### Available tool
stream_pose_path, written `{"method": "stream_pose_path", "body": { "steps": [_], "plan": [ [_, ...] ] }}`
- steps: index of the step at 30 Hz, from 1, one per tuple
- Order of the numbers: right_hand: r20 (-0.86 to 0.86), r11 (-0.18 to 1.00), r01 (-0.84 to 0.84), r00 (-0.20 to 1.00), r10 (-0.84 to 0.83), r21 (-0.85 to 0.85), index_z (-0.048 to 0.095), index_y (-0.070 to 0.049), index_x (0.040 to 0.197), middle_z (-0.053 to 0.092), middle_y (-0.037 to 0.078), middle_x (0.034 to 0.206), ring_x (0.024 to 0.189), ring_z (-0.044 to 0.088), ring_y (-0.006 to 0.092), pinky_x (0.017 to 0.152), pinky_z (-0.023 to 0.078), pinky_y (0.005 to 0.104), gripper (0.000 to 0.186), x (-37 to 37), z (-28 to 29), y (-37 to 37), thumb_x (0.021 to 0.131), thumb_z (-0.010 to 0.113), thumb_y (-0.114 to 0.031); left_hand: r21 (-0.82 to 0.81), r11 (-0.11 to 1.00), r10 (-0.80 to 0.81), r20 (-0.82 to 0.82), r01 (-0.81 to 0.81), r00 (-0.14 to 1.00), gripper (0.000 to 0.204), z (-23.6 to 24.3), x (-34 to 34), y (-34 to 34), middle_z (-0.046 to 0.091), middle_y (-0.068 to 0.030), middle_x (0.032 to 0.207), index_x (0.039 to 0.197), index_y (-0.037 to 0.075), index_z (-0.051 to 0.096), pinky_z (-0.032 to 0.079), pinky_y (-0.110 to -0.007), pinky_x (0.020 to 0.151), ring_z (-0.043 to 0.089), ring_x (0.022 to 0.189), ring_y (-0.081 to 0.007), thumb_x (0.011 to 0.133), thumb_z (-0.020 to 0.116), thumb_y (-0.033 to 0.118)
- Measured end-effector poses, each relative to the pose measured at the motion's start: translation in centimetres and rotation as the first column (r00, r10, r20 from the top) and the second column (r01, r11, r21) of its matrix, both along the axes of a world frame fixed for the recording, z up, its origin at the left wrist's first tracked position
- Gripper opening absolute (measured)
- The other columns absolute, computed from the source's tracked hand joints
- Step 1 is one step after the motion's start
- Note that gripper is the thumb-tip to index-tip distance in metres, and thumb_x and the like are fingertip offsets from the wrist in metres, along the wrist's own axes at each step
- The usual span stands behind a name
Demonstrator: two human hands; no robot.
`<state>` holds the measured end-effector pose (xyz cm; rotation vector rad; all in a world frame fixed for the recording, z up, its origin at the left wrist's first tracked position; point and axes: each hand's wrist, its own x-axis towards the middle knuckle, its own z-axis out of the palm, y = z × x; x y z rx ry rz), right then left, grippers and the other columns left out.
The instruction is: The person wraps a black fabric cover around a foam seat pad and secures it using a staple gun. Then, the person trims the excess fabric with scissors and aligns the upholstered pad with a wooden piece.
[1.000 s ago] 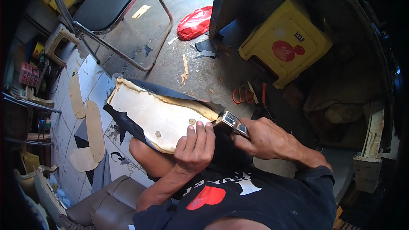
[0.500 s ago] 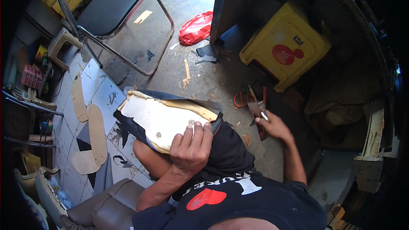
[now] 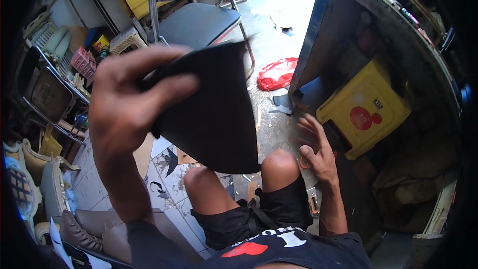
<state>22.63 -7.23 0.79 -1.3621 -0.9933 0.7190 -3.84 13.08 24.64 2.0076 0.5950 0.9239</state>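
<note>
My left hand (image 3: pixel 129 99) is raised, its thumb and fingers closed on the edge of a black-covered seat pad (image 3: pixel 214 114). The pad is tilted up above my knees with its smooth black side showing; its pale underside is hidden. My right hand (image 3: pixel 318 149) is beside my right knee, fingers apart and holding nothing. Just below that hand, part of a red loop-shaped handle (image 3: pixel 302 163) shows. A metal tool with an orange part (image 3: pixel 313 202) lies on the floor by my right thigh.
Ahead stands a folding chair (image 3: pixel 199 22) with a dark seat. A red plastic bag (image 3: pixel 277 73) and dark scraps (image 3: pixel 283 103) lie on the floor. At right is a yellow stool (image 3: pixel 371 109), below a dark cabinet (image 3: pixel 318 35). Brown upholstery (image 3: pixel 104 229) sits at lower left.
My left hand has lifted the pad off my lap and turned it, so its black side shows instead of the white board. My right hand has let go of the metal tool.
</note>
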Motion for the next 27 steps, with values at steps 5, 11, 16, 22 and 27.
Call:
{"method": "stream_pose_path", "body": {
  "steps": [5, 11, 16, 22, 27],
  "plan": [
    [-0.206, 0.929, -0.239, 0.931, 0.302, 0.283, 0.027, -0.001, 0.159, 0.054, 0.017, 0.142, 0.128, 0.057, 0.0265, 0.108, 0.048, 0.0436, 0.106, -7.1, 9.0, 5.8, 0.080, 0.093, -0.027, 0.161, 0.914, -0.303, -0.338, 0.372, 0.891, 0.040, 2.4, 7.8, 1.8, 0.077, -0.0131, 0.091, 0.112, -0.006, 0.075, 0.059, -0.032, 0.075, 0.074, 0.079, -0.0186, 0.087, 0.081, 0.025],
    [-0.500, 0.980, -0.182, 0.843, 0.200, 0.085, 0.047, 0.002, 0.145, 0.064, 0.013, 0.133, 0.122, 0.063, 0.0186, 0.101, 0.054, 0.0347, 0.063, -10.6, 0.6, 1.2, 0.095, 0.079, -0.019, -0.062, 0.844, -0.486, -0.507, 0.532, 0.712, 0.049, -10.3, 11.0, 3.6, 0.076, -0.0183, 0.105, 0.119, 0.001, 0.074, 0.055, -0.039, 0.093, 0.073, 0.103, -0.0272, 0.088, 0.082, 0.038],
    [-0.388, 0.914, -0.374, 0.875, 0.291, -0.157, 0.060, 0.004, 0.135, 0.068, 0.012, 0.129, 0.122, 0.062, 0.0156, 0.101, 0.052, 0.0321, 0.044, -9.4, -2.4, -5.0, 0.100, 0.072, -0.021, -0.165, 0.839, -0.533, -0.443, 0.518, 0.721, 0.090, -17.6, 5.0, -0.2, 0.065, -0.0191, 0.135, 0.149, 0.004, 0.051, 0.047, -0.042, 0.108, 0.062, 0.128, -0.0324, 0.076, 0.091, 0.039],
    [0.275, 0.919, 0.240, 0.949, -0.155, -0.311, 0.053, 0.002, 0.143, 0.067, 0.022, 0.131, 0.121, 0.066, 0.0303, 0.096, 0.054, 0.0393, 0.070, -3.6, 2.9, -3.1, 0.090, 0.082, -0.033, -0.110, 0.965, -0.262, -0.392, 0.238, 0.882, 0.057, -19.0, 2.0, -4.0, 0.067, -0.0172, 0.122, 0.134, 0.004, 0.064, 0.055, -0.040, 0.095, 0.068, 0.111, -0.0351, 0.081, 0.084, 0.011],
    [0.712, 0.990, -0.030, 0.691, 0.121, -0.139, 0.053, -0.008, 0.146, 0.062, 0.022, 0.132, 0.121, 0.063, 0.0395, 0.098, 0.053, 0.0459, 0.072, -2.6, 5.9, 2.2, 0.084, 0.085, -0.028, 0.182, 0.981, -0.038, -0.152, 0.066, 0.988, 0.031, -21.1, 2.5, -6.5, 0.071, -0.0143, 0.110, 0.109, 0.002, 0.075, 0.056, -0.039, 0.084, 0.069, 0.094, -0.0321, 0.079, 0.081, 0.001]
  ]
}}
